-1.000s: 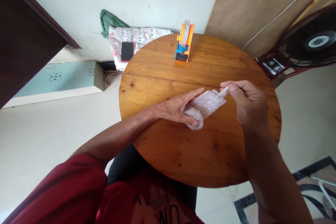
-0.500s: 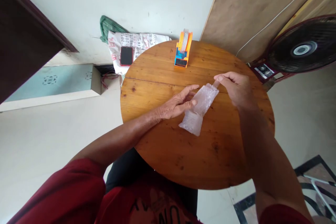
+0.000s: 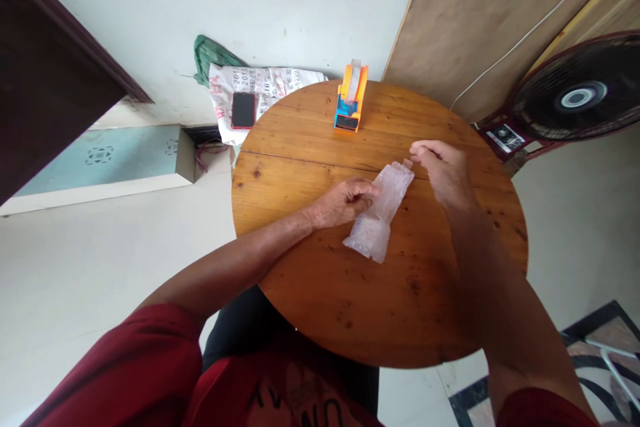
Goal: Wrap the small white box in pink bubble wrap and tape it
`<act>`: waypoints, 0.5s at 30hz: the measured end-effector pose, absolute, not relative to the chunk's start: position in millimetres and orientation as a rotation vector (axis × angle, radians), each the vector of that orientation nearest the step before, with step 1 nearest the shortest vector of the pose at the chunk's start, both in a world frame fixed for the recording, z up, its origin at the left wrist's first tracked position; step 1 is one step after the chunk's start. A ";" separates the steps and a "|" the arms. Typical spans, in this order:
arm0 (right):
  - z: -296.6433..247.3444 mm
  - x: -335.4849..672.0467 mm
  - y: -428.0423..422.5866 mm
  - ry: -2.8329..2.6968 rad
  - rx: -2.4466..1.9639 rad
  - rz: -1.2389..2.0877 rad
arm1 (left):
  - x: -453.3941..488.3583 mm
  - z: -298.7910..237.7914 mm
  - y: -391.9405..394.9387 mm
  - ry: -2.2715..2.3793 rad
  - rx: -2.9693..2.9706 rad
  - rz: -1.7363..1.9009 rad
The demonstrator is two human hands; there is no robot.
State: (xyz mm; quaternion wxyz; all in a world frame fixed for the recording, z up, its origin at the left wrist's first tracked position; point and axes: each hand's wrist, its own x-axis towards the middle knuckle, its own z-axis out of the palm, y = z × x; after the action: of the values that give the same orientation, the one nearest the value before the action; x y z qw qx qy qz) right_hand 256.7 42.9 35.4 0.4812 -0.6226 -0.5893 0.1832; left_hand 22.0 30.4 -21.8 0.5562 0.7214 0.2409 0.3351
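A bundle wrapped in clear bubble wrap lies flat on the round wooden table. My left hand rests beside its left edge with the fingers curled and pinching that edge. At the bundle's far end my right hand has its fingertips pinched on a small strip sticking out of the corner. An orange and blue tape dispenser stands at the far edge of the table, beyond both hands.
A printed white sack with a dark phone on it lies on the floor behind the table, next to a green bag. A black fan stands at the right. A board leans on the wall.
The bundle has been laid down flat and straightened on the table. My left hand let go of its lower end and moved to its left edge, fingers curling. My right hand sank toward the table.
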 end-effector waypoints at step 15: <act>48.5 205.2 -8.1 -1.915 -1.955 0.046 | 25.0 -12.5 25.7 0.648 1.939 0.777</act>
State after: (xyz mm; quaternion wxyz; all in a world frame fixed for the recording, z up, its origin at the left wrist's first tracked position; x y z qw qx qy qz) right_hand 205.2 -8.1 48.5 0.2008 -0.6999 -0.6853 0.0165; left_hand 25.0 25.7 -12.5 0.4593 0.7876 0.2631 0.3154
